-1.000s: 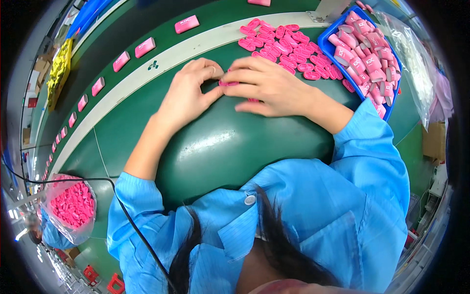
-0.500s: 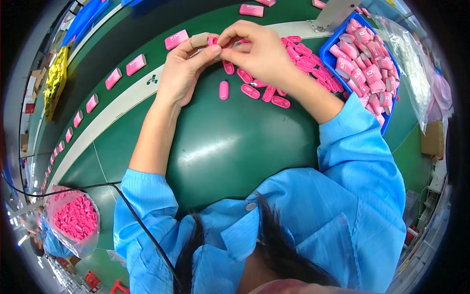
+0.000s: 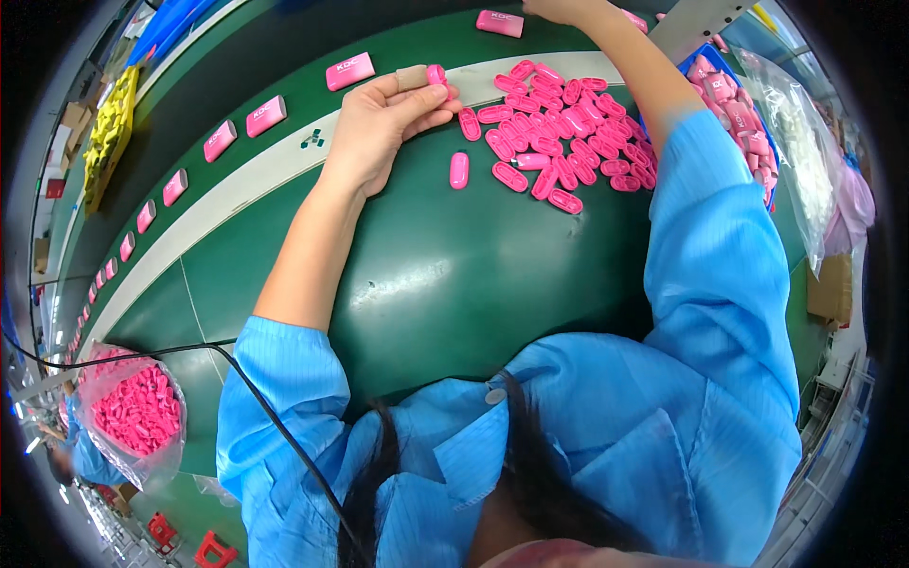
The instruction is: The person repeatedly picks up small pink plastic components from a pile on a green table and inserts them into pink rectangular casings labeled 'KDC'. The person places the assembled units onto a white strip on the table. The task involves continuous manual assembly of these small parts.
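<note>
My left hand (image 3: 374, 121), with a beige wrap round one finger, pinches a small pink oval plastic cap (image 3: 436, 75) between thumb and forefinger. At the top edge is my right hand (image 3: 568, 8), partly cut off by the picture, so its fingers cannot be made out. It is over the dark far strip, right of a pink printed case (image 3: 500, 23). A loose pile of pink oval caps (image 3: 559, 128) lies on the green table (image 3: 454, 256) between my arms. One cap (image 3: 459, 170) lies apart from the pile, face down.
A spaced row of pink cases (image 3: 266, 115) curves along the dark strip behind a pale rail (image 3: 213, 208). To the right, a blue bin (image 3: 772, 151) holds many pink cases, beside a clear bag (image 3: 791, 133). A bag of pink parts (image 3: 142, 412) and a black cable (image 3: 251, 379) are at left.
My right hand has left the cap at my left hand and reached up and right to the far strip. My left hand has shifted slightly right, keeping the cap.
</note>
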Action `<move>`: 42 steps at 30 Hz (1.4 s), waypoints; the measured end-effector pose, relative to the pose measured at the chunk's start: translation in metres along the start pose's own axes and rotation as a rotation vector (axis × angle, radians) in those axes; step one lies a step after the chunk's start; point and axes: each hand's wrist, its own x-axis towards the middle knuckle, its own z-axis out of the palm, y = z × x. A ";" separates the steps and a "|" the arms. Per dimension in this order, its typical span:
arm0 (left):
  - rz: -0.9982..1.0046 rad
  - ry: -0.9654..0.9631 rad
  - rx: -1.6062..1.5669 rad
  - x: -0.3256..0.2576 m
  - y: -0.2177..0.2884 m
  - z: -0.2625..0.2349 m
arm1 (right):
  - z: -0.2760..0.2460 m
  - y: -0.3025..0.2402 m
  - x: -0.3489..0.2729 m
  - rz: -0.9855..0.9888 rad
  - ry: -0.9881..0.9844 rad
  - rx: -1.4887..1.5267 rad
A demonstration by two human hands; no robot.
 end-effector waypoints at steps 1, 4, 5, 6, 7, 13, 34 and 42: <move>-0.006 0.005 -0.024 0.001 0.000 -0.002 | -0.020 -0.015 -0.010 -0.012 -0.013 0.090; -0.014 0.077 -0.055 -0.003 0.000 -0.011 | -0.068 -0.075 -0.055 0.048 -0.358 0.939; -0.029 0.065 -0.062 0.000 0.001 -0.007 | -0.057 -0.072 -0.070 0.058 -0.362 1.089; -0.019 0.063 -0.044 0.000 0.001 -0.003 | -0.041 -0.069 -0.088 0.065 -0.363 1.243; -0.006 0.078 -0.024 0.000 0.001 -0.001 | -0.037 -0.075 -0.100 0.118 -0.341 1.300; 0.086 0.126 0.034 -0.003 -0.005 0.008 | -0.021 -0.089 -0.119 0.194 -0.339 1.401; 0.447 0.228 0.893 -0.024 -0.007 0.033 | -0.023 -0.089 -0.128 0.084 -0.142 1.331; 0.659 0.200 1.035 -0.013 -0.004 0.029 | -0.027 -0.094 -0.118 0.063 0.022 1.180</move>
